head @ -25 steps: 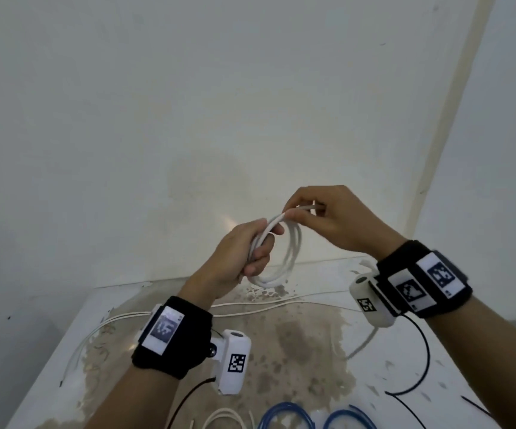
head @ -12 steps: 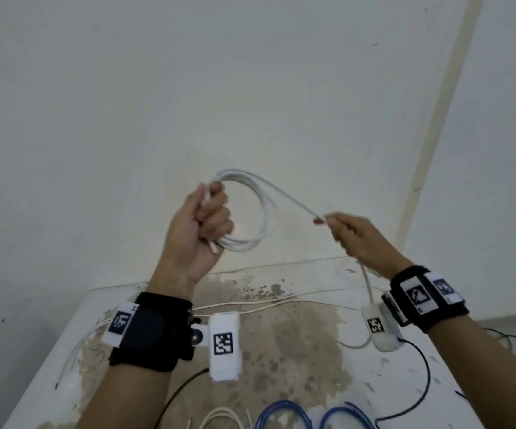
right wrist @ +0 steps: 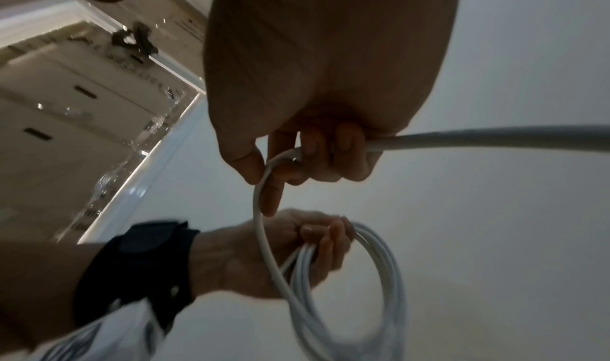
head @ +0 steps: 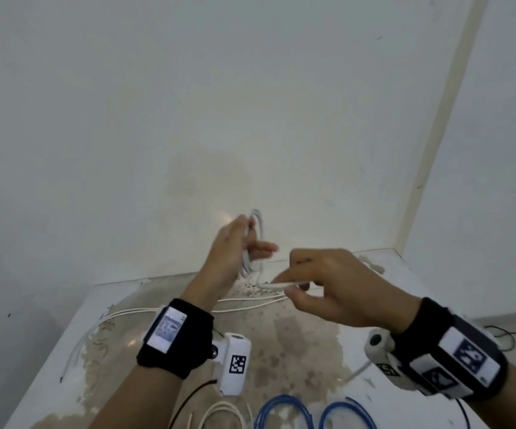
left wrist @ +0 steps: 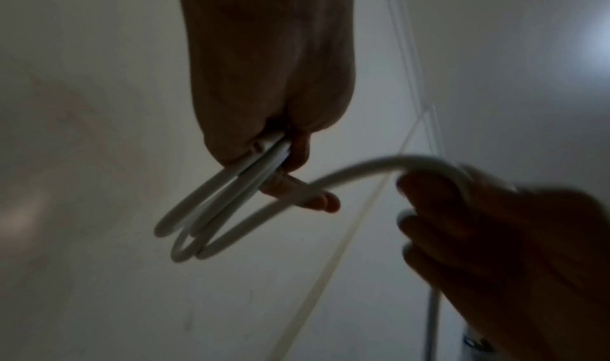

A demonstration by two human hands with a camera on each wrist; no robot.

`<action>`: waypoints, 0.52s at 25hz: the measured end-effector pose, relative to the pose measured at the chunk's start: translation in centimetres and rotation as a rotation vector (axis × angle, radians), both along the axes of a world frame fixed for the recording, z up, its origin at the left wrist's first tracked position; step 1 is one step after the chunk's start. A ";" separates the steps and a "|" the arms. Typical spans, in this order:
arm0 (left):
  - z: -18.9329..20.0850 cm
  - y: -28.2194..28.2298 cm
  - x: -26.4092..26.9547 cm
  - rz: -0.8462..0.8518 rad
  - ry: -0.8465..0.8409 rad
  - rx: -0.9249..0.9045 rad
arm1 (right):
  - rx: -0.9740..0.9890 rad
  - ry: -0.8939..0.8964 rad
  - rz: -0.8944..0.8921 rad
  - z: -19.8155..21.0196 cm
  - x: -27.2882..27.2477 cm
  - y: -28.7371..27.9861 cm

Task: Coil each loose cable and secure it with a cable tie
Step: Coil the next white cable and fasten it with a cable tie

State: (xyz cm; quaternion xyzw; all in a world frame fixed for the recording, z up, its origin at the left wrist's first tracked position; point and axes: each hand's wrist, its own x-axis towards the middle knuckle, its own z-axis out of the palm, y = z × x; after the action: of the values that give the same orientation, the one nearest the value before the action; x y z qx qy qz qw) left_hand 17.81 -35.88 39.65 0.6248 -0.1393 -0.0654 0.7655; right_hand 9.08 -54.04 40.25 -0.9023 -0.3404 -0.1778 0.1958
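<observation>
Currently we are in the coiling step on the white cable point(head: 256, 243), held up in the air over the stained table point(head: 284, 342), near the wall. Our left hand point(head: 230, 252) grips the finished loops point(right wrist: 369, 275), its fingers curled round the bundle where the turns meet. Our right hand point(head: 331, 289) holds the free run of the same cable point(right wrist: 478, 138), thumb and fingers closed on it just beside the coil. The run leaves the right hand and drops toward the table; how much remains uncoiled we cannot tell.

We judge the next move to be another turn: carry the right-hand section up to the left hand, lay it flush against the existing loops, and re-close the left fingers over it without letting earlier turns spring loose. No cable tie is fitted yet. Thin white cables point(head: 120, 317) and the blue cable point(head: 284, 410) lie on the table, awaiting the same treatment.
</observation>
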 end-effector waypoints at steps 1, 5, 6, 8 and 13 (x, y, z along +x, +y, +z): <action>-0.3 -0.7 -1.1 -0.042 -0.034 0.111 | 0.053 -0.018 0.017 1.0 0.3 -0.1; -0.9 -1.8 -3.1 -0.359 0.192 0.032 | 0.283 0.025 -0.117 2.4 3.0 -2.5; -0.9 -1.8 -3.1 -0.440 0.300 -0.100 | 0.350 0.068 -0.142 2.0 3.5 -3.3; -0.5 -1.6 -3.0 -0.547 0.405 -0.333 | 0.472 0.129 -0.182 0.2 4.4 -4.7; 0.3 -0.5 -1.0 -0.422 0.318 -0.581 | 0.565 0.250 -0.371 -8.3 3.5 -5.9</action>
State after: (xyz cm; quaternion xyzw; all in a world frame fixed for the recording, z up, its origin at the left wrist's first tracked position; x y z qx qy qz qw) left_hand 16.77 -36.36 39.94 0.3216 -0.1570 -0.2750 0.8924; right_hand 12.62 -59.93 31.99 -0.8738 -0.0817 -0.1856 0.4421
